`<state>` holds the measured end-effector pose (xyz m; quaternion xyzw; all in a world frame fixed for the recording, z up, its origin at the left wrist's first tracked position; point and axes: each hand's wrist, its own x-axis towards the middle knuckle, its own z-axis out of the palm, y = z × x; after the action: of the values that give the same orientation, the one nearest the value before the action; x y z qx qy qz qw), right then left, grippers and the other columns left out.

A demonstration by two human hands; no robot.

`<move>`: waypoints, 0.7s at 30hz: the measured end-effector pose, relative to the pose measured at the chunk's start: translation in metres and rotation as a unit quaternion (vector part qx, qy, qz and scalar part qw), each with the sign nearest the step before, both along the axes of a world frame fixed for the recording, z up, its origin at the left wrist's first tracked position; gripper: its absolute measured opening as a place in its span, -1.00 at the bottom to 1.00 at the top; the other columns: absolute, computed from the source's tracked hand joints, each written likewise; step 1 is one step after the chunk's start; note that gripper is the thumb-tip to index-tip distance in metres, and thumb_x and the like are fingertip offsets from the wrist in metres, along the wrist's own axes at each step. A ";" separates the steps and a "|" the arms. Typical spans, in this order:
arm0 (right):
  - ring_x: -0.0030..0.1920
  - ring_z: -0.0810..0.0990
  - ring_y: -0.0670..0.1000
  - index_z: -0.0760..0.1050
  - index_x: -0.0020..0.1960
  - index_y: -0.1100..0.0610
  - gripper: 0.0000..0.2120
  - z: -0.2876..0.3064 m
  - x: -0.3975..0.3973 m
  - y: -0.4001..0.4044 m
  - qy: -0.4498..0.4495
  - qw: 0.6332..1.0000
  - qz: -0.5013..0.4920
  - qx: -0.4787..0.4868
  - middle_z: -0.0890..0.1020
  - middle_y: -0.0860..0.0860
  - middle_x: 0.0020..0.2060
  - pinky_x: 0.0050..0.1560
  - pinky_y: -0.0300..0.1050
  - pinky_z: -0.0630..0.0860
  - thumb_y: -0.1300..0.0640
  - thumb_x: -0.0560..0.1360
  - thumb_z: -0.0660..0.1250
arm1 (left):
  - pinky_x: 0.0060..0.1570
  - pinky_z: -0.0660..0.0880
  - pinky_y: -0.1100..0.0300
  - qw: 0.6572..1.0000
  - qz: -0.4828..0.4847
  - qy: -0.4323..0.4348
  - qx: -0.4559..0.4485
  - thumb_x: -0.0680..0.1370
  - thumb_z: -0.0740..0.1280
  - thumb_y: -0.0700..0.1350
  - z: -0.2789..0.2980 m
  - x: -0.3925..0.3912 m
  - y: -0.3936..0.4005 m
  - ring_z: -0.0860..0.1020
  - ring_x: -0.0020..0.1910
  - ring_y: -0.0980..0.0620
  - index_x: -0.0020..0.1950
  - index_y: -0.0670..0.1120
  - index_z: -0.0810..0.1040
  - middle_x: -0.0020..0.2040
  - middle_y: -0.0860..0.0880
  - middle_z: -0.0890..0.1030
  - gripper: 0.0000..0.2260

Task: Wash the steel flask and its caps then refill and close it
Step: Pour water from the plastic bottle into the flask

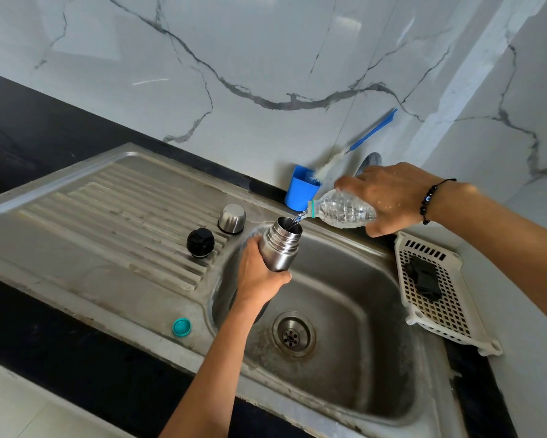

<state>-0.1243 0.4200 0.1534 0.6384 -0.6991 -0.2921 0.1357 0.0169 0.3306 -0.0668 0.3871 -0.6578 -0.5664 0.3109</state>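
Presently left hand (259,273) grips steel flask (280,246) over sink (345,279), long axis tilted, mouth up-right. Right hand (389,200) grips plastic bottle (341,211), neck pointing left-down, water entering flask. Both caps (200,242) on drainboard.

No readable text, labels, brands, numbers or signs, none on any item or surface in view
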 end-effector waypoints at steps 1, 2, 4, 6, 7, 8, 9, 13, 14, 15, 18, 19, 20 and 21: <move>0.01 0.47 0.04 0.10 0.39 0.05 -0.30 -0.001 -0.001 0.000 0.000 1.000 0.005 -0.002 0.52 0.02 -0.02 -0.21 -0.12 0.44 -0.11 0.39 0.36 | 0.00 0.53 0.01 1.000 0.000 -0.001 0.001 0.14 0.53 -0.22 0.000 0.000 0.000 0.55 0.00 -0.02 0.24 0.00 0.37 0.09 -0.02 0.53 -0.30; 0.03 0.46 0.04 0.09 0.39 0.05 -0.29 -0.001 -0.001 -0.001 0.003 1.000 0.009 -0.003 0.52 0.02 -0.01 -0.21 -0.13 0.42 -0.11 0.40 0.36 | 0.01 0.54 -0.01 1.000 -0.002 -0.001 0.003 0.14 0.53 -0.21 0.001 0.000 0.000 0.55 0.00 -0.02 0.24 0.00 0.37 0.10 -0.02 0.53 -0.29; 0.07 0.45 0.04 0.08 0.40 0.04 -0.29 -0.002 -0.002 -0.001 0.011 1.000 0.017 -0.006 0.52 0.02 0.03 -0.20 -0.14 0.39 -0.11 0.40 0.35 | 0.02 0.54 -0.02 1.000 -0.003 0.000 0.008 0.13 0.53 -0.20 0.003 0.000 0.000 0.55 0.01 -0.02 0.25 0.01 0.37 0.10 -0.01 0.53 -0.27; 0.08 0.44 0.04 0.08 0.40 0.04 -0.29 -0.003 -0.002 -0.002 0.013 1.000 0.023 -0.010 0.52 0.02 0.04 -0.19 -0.13 0.41 -0.12 0.40 0.35 | 0.02 0.54 -0.03 1.000 0.000 0.000 0.008 0.10 0.52 -0.16 0.003 0.000 0.000 0.55 0.01 -0.02 0.25 0.02 0.37 0.10 -0.01 0.53 -0.27; 0.09 0.44 0.04 0.08 0.40 0.04 -0.29 -0.003 -0.002 -0.002 0.013 1.000 0.024 -0.012 0.52 0.02 0.05 -0.19 -0.13 0.42 -0.12 0.39 0.35 | 0.02 0.54 -0.03 1.000 0.001 0.000 0.009 0.10 0.51 -0.15 0.004 0.000 0.000 0.55 0.01 -0.01 0.24 0.02 0.37 0.10 -0.01 0.53 -0.27; 0.09 0.44 0.04 0.08 0.40 0.03 -0.29 -0.004 -0.002 -0.002 0.012 1.000 0.025 -0.013 0.52 0.02 0.05 -0.18 -0.12 0.44 -0.12 0.39 0.35 | 0.02 0.54 -0.02 1.000 -0.001 0.000 0.009 0.11 0.52 -0.16 0.004 0.000 0.001 0.55 0.01 -0.01 0.23 0.02 0.37 0.10 -0.01 0.53 -0.28; 0.09 0.43 0.04 0.08 0.40 0.03 -0.28 -0.004 -0.001 -0.002 0.012 0.999 0.027 -0.014 0.51 0.02 0.06 -0.18 -0.12 0.44 -0.12 0.39 0.35 | 0.01 0.54 -0.01 1.000 -0.004 0.002 0.010 0.13 0.52 -0.19 0.004 0.000 0.001 0.55 0.00 -0.01 0.23 0.01 0.37 0.09 -0.01 0.53 -0.29; 0.10 0.42 0.05 0.08 0.42 0.02 -0.28 -0.004 -0.001 -0.002 0.012 0.999 0.035 -0.020 0.50 0.03 0.07 -0.19 -0.12 0.42 -0.10 0.39 0.36 | -0.01 0.54 -0.01 1.000 -0.010 0.007 0.011 0.18 0.53 -0.26 0.005 0.000 0.003 0.56 -0.03 -0.01 0.20 0.00 0.36 0.07 -0.02 0.54 -0.34; 0.10 0.42 0.05 0.08 0.42 0.02 -0.28 -0.004 0.000 -0.002 0.014 0.999 0.036 -0.021 0.50 0.03 0.07 -0.20 -0.12 0.41 -0.10 0.39 0.36 | -0.01 0.54 -0.02 1.000 -0.012 0.007 0.011 0.17 0.53 -0.26 0.006 0.000 0.003 0.56 -0.03 -0.02 0.20 0.00 0.36 0.07 -0.02 0.54 -0.34; 0.10 0.42 0.05 0.08 0.41 0.01 -0.29 -0.005 0.000 -0.002 0.015 0.999 0.036 -0.020 0.50 0.03 0.06 -0.20 -0.12 0.40 -0.10 0.39 0.35 | 0.00 0.54 -0.05 1.000 -0.013 0.006 0.010 0.17 0.53 -0.25 0.006 0.000 0.003 0.57 -0.03 -0.02 0.20 0.00 0.36 0.07 -0.02 0.54 -0.33; 0.09 0.41 0.05 0.08 0.40 0.01 -0.30 -0.006 0.002 -0.003 0.014 0.999 0.033 -0.016 0.49 0.02 0.05 -0.20 -0.12 0.42 -0.11 0.39 0.35 | 0.02 0.54 -0.08 1.000 -0.012 0.003 0.006 0.15 0.53 -0.22 0.007 -0.001 0.003 0.56 -0.02 -0.03 0.21 0.00 0.37 0.07 -0.01 0.55 -0.32; 0.09 0.40 0.05 0.09 0.40 0.01 -0.30 -0.006 0.002 -0.003 0.014 0.999 0.032 -0.015 0.49 0.02 0.04 -0.21 -0.12 0.42 -0.10 0.40 0.35 | 0.03 0.53 -0.08 1.000 -0.011 0.003 0.006 0.16 0.53 -0.22 0.007 -0.001 0.003 0.56 -0.01 -0.03 0.21 -0.01 0.37 0.07 -0.01 0.55 -0.32; 0.08 0.40 0.04 0.09 0.40 0.01 -0.30 -0.005 0.002 -0.003 0.014 0.999 0.032 -0.015 0.49 0.02 0.03 -0.21 -0.13 0.41 -0.10 0.40 0.35 | 0.03 0.53 -0.08 1.000 -0.011 0.003 0.007 0.16 0.53 -0.23 0.007 -0.001 0.003 0.56 -0.01 -0.03 0.21 -0.01 0.37 0.07 -0.02 0.55 -0.32; 0.08 0.40 0.04 0.09 0.40 0.01 -0.30 -0.005 0.003 -0.003 0.015 0.999 0.031 -0.015 0.49 0.02 0.03 -0.22 -0.13 0.39 -0.10 0.40 0.35 | 0.04 0.53 -0.08 1.000 -0.011 0.002 0.009 0.16 0.53 -0.23 0.007 -0.001 0.003 0.56 -0.01 -0.03 0.22 -0.01 0.37 0.07 -0.02 0.55 -0.32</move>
<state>-0.1215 0.4172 0.1484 0.6532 -0.6810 -0.2869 0.1649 0.0157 0.3338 -0.0595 0.3807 -0.6565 -0.5765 0.3027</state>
